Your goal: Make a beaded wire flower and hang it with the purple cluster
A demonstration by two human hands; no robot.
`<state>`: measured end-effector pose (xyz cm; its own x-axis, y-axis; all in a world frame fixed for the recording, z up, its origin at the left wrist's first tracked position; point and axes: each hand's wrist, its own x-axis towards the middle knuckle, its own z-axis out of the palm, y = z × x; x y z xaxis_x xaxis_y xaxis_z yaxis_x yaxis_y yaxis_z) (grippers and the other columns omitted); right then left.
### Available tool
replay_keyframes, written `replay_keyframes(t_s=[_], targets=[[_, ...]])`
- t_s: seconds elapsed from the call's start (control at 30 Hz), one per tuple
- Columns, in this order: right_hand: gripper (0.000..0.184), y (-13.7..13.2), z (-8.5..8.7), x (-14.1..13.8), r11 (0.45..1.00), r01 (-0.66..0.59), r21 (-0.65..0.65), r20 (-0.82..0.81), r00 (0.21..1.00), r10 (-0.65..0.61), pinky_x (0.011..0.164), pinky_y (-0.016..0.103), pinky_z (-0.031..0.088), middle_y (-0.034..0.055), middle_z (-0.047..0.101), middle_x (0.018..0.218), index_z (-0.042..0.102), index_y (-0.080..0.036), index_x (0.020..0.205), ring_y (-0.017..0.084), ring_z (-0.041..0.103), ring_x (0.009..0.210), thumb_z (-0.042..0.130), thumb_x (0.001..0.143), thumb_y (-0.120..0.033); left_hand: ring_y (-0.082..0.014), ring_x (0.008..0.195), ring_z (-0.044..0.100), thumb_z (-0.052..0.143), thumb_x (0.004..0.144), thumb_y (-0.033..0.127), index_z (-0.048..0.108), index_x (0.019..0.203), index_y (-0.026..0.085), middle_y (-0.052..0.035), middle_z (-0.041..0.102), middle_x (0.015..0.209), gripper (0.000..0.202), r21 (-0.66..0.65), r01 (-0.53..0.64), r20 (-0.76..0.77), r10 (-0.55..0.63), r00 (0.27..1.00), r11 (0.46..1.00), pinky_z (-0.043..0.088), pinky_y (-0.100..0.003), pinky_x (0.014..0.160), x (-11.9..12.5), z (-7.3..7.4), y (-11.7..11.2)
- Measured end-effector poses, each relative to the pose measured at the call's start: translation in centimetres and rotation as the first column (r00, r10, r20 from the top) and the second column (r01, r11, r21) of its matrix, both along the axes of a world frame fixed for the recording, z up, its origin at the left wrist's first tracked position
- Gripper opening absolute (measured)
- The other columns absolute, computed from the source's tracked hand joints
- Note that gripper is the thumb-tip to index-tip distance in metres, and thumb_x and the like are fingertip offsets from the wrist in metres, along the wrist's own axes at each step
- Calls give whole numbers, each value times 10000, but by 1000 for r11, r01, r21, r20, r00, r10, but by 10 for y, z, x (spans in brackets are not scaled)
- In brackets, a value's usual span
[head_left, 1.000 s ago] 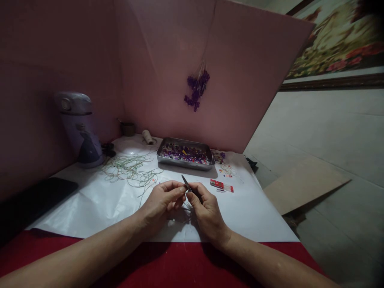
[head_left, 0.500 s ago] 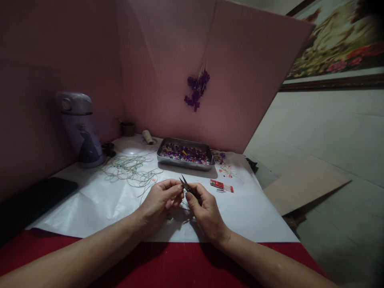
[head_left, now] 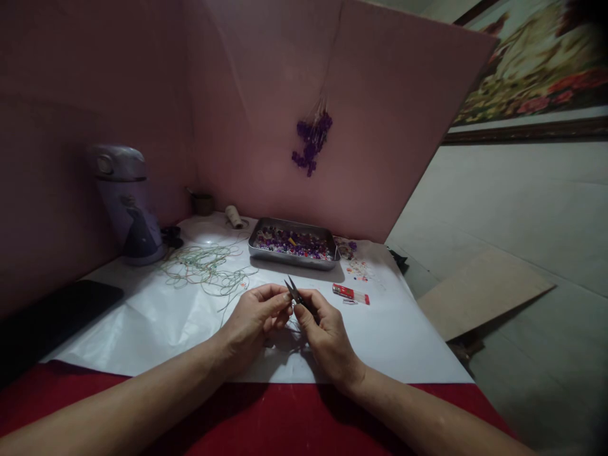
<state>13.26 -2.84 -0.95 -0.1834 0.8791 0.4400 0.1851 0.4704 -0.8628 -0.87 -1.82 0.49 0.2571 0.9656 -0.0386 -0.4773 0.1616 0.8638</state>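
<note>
Dark pointed scissors (head_left: 293,290) rest in my right hand (head_left: 325,329), the fingers and thumb closed round them and the slim blades pointing up and away. Close beside the blades, my left hand (head_left: 259,316) is pinched shut, thumb against the fingers. What it pinches is too small to make out; some thin thread and a small shiny bit show between the two hands. Both hands hover over the white sheet (head_left: 389,342). Just beyond them stands a metal tray (head_left: 294,261) of purple, red and clear beads.
Tangled green cord (head_left: 204,266) lies left, near a purple bottle (head_left: 130,209) and a thread spool (head_left: 234,217). To the right are a red lighter (head_left: 350,294) and loose beads (head_left: 357,271). Purple bead strands (head_left: 311,142) hang on the pink panel (head_left: 256,145).
Almost nothing differs. The hands and scissors keep nearly the same place, with only a tiny shift at the fingertips and blades.
</note>
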Motion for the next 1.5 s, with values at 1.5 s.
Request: replay_keyframes(t_s=[1.5], targets=[[270, 0, 7, 1, 790, -438, -429, -444, 864, 238, 349, 170, 240, -66, 506, 582, 554, -183, 842, 48, 362, 388, 708, 742, -381, -156, 665, 557, 750, 680, 213, 744, 617, 196, -28, 611, 657, 65, 545, -163, -369, 410, 834, 823, 425, -262, 636, -5, 17, -7]])
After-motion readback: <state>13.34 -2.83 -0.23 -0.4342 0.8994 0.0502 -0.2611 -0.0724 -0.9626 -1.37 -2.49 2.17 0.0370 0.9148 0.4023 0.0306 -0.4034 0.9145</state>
